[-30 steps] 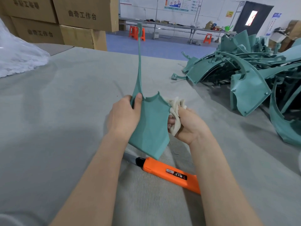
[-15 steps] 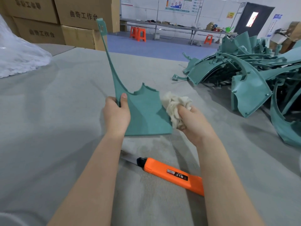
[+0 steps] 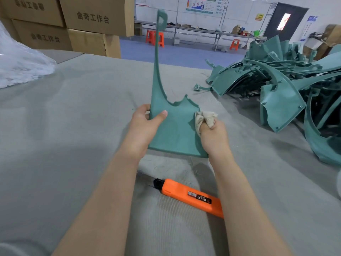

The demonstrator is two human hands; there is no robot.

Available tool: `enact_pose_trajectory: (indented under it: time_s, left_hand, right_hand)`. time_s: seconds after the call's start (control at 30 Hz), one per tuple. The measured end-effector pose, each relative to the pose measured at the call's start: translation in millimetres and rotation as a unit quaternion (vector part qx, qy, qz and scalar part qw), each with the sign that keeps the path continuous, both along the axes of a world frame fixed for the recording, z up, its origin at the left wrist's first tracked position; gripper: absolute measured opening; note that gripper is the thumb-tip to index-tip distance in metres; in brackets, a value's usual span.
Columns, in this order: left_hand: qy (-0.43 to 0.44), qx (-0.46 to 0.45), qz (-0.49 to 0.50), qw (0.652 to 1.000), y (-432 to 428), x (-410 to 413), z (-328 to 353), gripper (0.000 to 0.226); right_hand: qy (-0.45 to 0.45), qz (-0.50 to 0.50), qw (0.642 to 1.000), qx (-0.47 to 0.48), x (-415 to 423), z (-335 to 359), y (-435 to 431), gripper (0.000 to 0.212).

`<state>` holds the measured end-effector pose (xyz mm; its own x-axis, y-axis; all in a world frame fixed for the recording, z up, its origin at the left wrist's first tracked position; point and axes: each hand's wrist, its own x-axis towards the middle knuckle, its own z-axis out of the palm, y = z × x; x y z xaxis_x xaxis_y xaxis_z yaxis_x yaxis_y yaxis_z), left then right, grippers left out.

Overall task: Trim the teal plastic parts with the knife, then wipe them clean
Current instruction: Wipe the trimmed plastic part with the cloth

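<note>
A grey fabric-covered counter (image 3: 73,126) carries everything. On it lie an orange utility knife (image 3: 190,197), a heap of teal plastic parts (image 3: 282,89) at right, and crumpled clear plastic sheeting (image 3: 20,65) at left.

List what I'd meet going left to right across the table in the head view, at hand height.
Plastic bag heap → left hand → teal part it grips → rag gripped by right hand → pile of teal parts.

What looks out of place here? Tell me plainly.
The orange knife lies on the grey table between the forearms, blade apparently extended: an exposed edge close to the arms. Otherwise nothing stands out.
</note>
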<state>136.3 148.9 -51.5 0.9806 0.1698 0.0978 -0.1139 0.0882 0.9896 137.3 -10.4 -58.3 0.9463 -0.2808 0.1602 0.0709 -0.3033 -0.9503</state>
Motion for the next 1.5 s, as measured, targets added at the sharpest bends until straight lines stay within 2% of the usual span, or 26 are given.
enact_pose_trajectory:
  time_s: [0.07,0.13,0.27,0.33,0.4,0.53,0.6,0.67,0.77,0.87,1.03,1.1,1.3,1.5]
  left_hand:
    - [0.015,-0.05,-0.056,0.997,0,-3,2,0.005]
    - [0.039,-0.101,-0.106,0.988,-1,-6,4,0.012]
    - [0.052,-0.15,-0.113,0.981,-2,-7,8,0.02]
    - [0.053,-0.17,-0.095,0.979,-1,-6,9,0.02]
    - [0.059,-0.177,-0.087,0.979,-1,-6,9,0.021]
    - [0.068,-0.138,-0.083,0.985,-6,-6,8,0.026]
    - [0.064,-0.126,-0.084,0.986,-9,-6,8,0.028]
    - [0.072,-0.125,-0.095,0.985,-12,-8,9,0.034]
    - [0.08,-0.11,-0.121,0.983,-15,-11,9,0.038]
    - [0.066,-0.078,-0.128,0.987,-21,-12,9,0.038]
    - [0.065,-0.038,-0.119,0.99,-25,-12,10,0.037]
    - [0.062,-0.014,-0.106,0.992,-25,-13,10,0.037]
    - [0.063,-0.004,-0.069,0.996,-19,-15,17,0.042]
    - [0.05,0.076,-0.124,0.988,-28,-24,24,0.035]
  right_hand:
    - [0.02,-0.026,0.999,0.041,0,1,-2,0.031]
    - [0.031,-0.048,0.995,0.085,0,4,-3,0.037]
    - [0.022,-0.113,0.98,0.161,-2,8,-14,0.026]
    - [-0.014,-0.146,0.976,0.159,-4,11,-17,0.026]
    - [-0.045,-0.149,0.983,0.096,-6,16,-11,0.026]
    - [-0.098,-0.061,0.993,-0.04,-11,19,16,0.022]
    - [-0.127,-0.011,0.99,-0.063,-17,19,26,0.006]
    - [-0.168,0.016,0.984,-0.052,-22,16,29,0.023]
    - [-0.205,0.021,0.976,-0.067,-25,14,32,0.025]
    - [-0.235,0.007,0.964,-0.125,-25,13,36,0.014]
    - [-0.177,-0.04,0.96,-0.214,-23,11,36,0.027]
    - [-0.178,-0.034,0.957,-0.225,-23,12,37,0.026]
    - [-0.151,0.001,0.965,-0.214,-23,12,40,0.007]
    - [-0.225,-0.08,0.953,-0.187,-27,18,35,0.017]
